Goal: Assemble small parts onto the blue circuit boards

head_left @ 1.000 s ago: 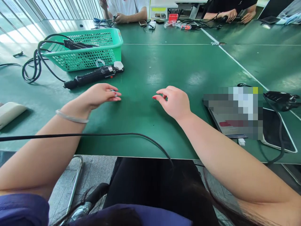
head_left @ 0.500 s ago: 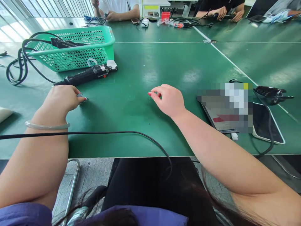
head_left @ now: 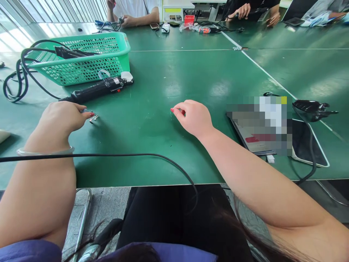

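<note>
My left hand is closed over the green table, its fingertips pinching small metal pieces that stick out past the thumb. Just beyond it lies a black corded tool with a white tip, in front of a green basket. My right hand rests near the middle of the table, thumb and forefinger brought together. Whatever may be between those fingers is too small to make out.
A black cable crosses close to the front edge. At the right are a partly blurred flat object, a phone and a black clip-like item. Across the table, other people's hands work near cables and phones.
My left hand has shifted slightly left, and more of the metal pieces shows beyond its fingertips. My right hand has barely moved. The whole view has shifted a little.
</note>
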### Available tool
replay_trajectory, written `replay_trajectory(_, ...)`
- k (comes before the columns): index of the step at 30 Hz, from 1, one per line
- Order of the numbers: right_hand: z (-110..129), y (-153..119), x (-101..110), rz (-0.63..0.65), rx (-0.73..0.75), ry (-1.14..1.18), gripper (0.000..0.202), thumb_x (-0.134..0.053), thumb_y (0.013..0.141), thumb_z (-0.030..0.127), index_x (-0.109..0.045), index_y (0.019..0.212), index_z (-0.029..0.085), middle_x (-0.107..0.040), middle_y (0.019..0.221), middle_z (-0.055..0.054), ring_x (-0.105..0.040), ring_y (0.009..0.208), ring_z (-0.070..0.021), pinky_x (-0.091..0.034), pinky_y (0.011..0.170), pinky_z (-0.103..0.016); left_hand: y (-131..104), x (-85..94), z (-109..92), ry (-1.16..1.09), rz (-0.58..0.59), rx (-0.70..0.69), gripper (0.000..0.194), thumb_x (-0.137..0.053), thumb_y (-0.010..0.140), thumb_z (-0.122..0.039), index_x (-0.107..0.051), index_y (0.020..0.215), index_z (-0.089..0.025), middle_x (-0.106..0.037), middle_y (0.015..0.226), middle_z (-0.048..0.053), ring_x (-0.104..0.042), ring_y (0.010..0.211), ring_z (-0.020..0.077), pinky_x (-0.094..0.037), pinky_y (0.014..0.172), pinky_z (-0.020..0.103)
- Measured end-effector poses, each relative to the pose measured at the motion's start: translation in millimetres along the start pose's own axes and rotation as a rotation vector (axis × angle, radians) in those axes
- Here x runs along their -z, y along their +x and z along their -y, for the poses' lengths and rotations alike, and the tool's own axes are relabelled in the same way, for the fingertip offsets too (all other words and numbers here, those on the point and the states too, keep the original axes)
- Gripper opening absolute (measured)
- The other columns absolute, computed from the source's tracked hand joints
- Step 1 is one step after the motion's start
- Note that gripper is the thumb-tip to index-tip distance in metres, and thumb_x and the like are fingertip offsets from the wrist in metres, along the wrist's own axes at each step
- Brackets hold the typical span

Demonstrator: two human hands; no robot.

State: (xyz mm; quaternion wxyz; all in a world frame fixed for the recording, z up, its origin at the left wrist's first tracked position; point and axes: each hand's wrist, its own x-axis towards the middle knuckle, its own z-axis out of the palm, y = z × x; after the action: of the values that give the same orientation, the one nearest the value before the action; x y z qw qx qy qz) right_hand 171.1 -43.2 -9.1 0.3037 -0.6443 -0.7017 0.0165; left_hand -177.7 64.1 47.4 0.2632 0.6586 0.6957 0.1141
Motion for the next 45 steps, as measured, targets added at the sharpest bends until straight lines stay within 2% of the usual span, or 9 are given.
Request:
replay_trajectory(4,1,0,1,-0.038,0.021,-0.009,0.040,-0.044,0.097,0.037,-0.068,0.071,0.019,-0.054,0.066,-0.002,-0.041,0.061,-0.0128,-0.025,0.056,-0.030,-10,-3.3,-5,0.360,-0.211,0.077,0.061,-0.054,0.069,-0.077,-0.066,0.113,-0.036,-0.057,0.056,0.004,-0.038,0.125,0.0425,-0.029,0.100,0.049)
replay_trajectory(9,2,1,1,-0.035,0.013,0.020,0.041,-0.045,0.097,0.036,-0.059,0.063,0.018,-0.047,0.062,-0.001,-0.037,0.059,-0.0122,-0.023,0.055,-0.030,-10,-19.0,-11,0.321,-0.271,0.101,0.035,-0.060,0.077,-0.053,-0.070,0.097,-0.026,-0.050,0.054,0.003,-0.052,0.099,0.0328,-0.038,0.090,0.040)
replay_trajectory(13,2,1,1,-0.033,0.005,0.068,0.040,-0.047,0.096,0.034,-0.054,0.060,0.018,-0.044,0.060,0.000,-0.037,0.059,-0.0121,-0.024,0.056,-0.030,-7,-39.8,-12,0.066,-0.250,0.048,0.040,-0.056,0.085,-0.046,-0.068,0.113,-0.021,-0.055,0.064,-0.001,-0.047,0.072,0.0180,-0.039,0.073,0.030)
replay_trajectory(18,2,1,2,-0.038,-0.017,0.114,0.039,-0.049,0.095,0.033,-0.051,0.059,0.019,-0.045,0.060,0.000,-0.039,0.060,-0.0123,-0.026,0.057,-0.029,-4,-72.1,-27,-0.216,-0.258,-0.186,0.034,-0.057,0.086,-0.031,-0.070,0.113,-0.015,-0.070,0.106,0.003,-0.059,0.092,0.0186,-0.043,0.088,0.031)
replay_trajectory(24,-2,1,-1,-0.044,-0.015,0.130,0.040,-0.049,0.095,0.035,-0.056,0.059,0.018,-0.051,0.061,-0.001,-0.044,0.062,-0.0132,-0.029,0.059,-0.029,-34,-124.2,-86,-0.523,0.078,-0.431,0.028,-0.057,0.089,-0.031,-0.071,0.107,-0.015,-0.065,0.131,0.009,-0.057,0.119,0.0193,-0.037,0.107,0.033)
replay_trajectory(28,-10,5,-4,-0.026,-0.082,0.229,0.036,-0.050,0.094,0.036,-0.069,0.069,0.018,-0.060,0.062,-0.002,-0.050,0.062,-0.0145,-0.034,0.062,-0.030,-49,-146.7,-124,-0.785,0.254,-0.374,0.029,-0.055,0.093,-0.033,-0.072,0.108,-0.017,-0.068,0.120,0.008,-0.059,0.111,0.0163,-0.041,0.100,0.030)
replay_trajectory(35,-20,7,-2,0.122,-0.125,0.344,0.018,-0.064,0.083,0.026,-0.077,0.095,0.021,-0.070,0.084,-0.003,-0.057,0.068,-0.0141,-0.044,0.070,-0.031,-40,-143.7,-127,-0.975,0.203,-0.267,0.025,-0.054,0.094,-0.025,-0.072,0.109,-0.017,-0.064,0.094,0.004,-0.049,0.067,0.0060,-0.041,0.063,0.019)
replay_trajectory(40,-10,5,-4,0.289,0.039,0.245,0.020,-0.072,0.079,0.026,-0.078,0.098,0.023,-0.067,0.091,-0.002,-0.054,0.071,-0.0134,-0.043,0.070,-0.031,-38,-140.3,-120,-1.058,0.247,-0.251,0.028,-0.048,0.097,-0.019,-0.067,0.117,-0.018,-0.062,0.084,0.001,-0.051,0.062,0.0041,-0.040,0.059,0.017)
replay_trajectory(45,-3,4,-7,0.325,0.126,0.179,0.009,-0.068,0.081,0.022,-0.074,0.075,0.020,-0.065,0.084,-0.003,-0.054,0.074,-0.0146,-0.041,0.071,-0.031,-38,-142.4,-121,-1.062,0.304,-0.257,0.026,-0.042,0.099,-0.015,-0.067,0.103,-0.012,-0.066,0.085,0.004,-0.060,0.065,0.0056,-0.045,0.061,0.019)
